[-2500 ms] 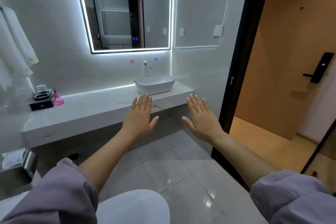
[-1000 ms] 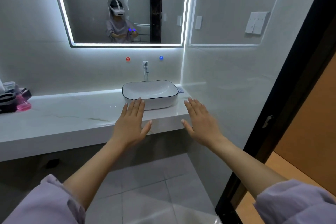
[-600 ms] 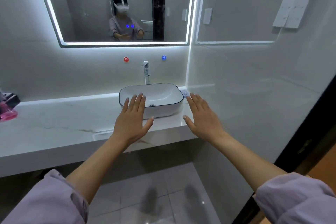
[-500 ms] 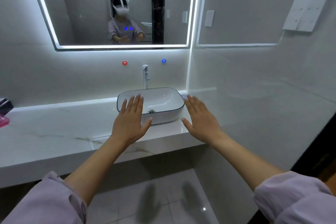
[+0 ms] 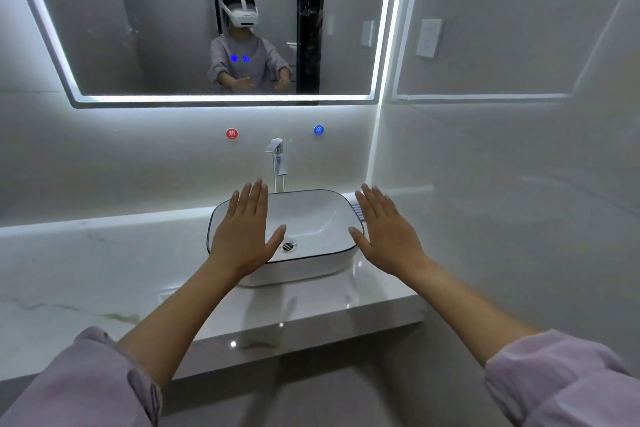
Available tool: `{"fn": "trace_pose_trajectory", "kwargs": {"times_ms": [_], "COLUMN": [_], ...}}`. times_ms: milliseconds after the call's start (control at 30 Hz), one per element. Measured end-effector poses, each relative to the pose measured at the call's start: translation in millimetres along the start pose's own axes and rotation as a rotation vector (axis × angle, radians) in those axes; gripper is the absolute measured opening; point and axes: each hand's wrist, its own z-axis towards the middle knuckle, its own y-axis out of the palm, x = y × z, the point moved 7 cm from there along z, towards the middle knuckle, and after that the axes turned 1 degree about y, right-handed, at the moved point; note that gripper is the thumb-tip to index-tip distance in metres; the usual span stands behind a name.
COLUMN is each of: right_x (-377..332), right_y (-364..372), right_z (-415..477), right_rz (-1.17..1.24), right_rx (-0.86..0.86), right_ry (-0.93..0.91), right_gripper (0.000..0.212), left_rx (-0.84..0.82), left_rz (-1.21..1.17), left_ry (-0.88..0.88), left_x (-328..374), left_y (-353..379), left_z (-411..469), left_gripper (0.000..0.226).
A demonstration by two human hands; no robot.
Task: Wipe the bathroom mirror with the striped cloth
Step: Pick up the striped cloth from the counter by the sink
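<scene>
Fingers [image 5: 254, 199] straight and spread on left hand [image 5: 247, 239] and right hand [image 5: 384, 236], both empty, hovering over the basin [image 5: 311, 192]. Task not started: nothing picked up, mirror [image 5: 156, 28] unwiped. Striped cloth [image 5: 358, 211] lies on the surface [image 5: 104, 270] just right of the basin; only a pale striped edge shows past the right hand.

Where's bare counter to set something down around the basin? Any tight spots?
Widest free patch: countertop left of the basin, from back wall to front edge. A narrower bare strip runs between basin and front edge. Tight: the gap between basin and right wall, where the striped cloth lies, and behind the basin, where the faucet stands.
</scene>
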Motion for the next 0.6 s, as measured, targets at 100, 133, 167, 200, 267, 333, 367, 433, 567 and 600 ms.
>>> {"fn": "trace_pose_trajectory", "kwargs": {"times_ms": [100,133,167,200,267,333,367,433,567,600], "right_x": [21,28,35,42,57,73,80,95,120,124], "right_y": [28,39,50,60,78,95,103,117,139,144], "right_z": [32,44,56,68,93,119,131,155,201,212], "right_rz": [0.016,0.021,0.024,0.027,0.040,0.055,0.058,0.063,0.053,0.058], "right_rx": [-0.019,-0.028,-0.032,-0.034,-0.041,-0.054,-0.060,-0.076,-0.083,-0.086], "right_ry": [-0.001,-0.003,-0.009,-0.018,-0.037,-0.060,-0.071,-0.089,-0.135,-0.147], "right_gripper": [0.068,0.069,0.069,0.069,0.070,0.070,0.070,0.069,0.069,0.069], "left_rx": [0.004,0.006,0.010,0.009,-0.011,-0.033,-0.038,-0.050,-0.047,-0.051], "left_rz": [-0.002,-0.002,0.000,0.003,0.012,0.016,0.014,0.013,0.014,0.014], "left_ry": [0.002,-0.003,-0.011,-0.022,-0.043,-0.067,-0.076,-0.078,-0.092,-0.102], "left_x": [1,1,0,-2,-5,-7,-7,-5,-5,-6], "left_y": [24,33,42,52,73,95,104,121,145,149], "left_z": [28,38,49,61,87,114,127,152,196,206], "left_gripper": [0.078,0.079,0.079,0.080,0.081,0.082,0.082,0.082,0.082,0.082]}}
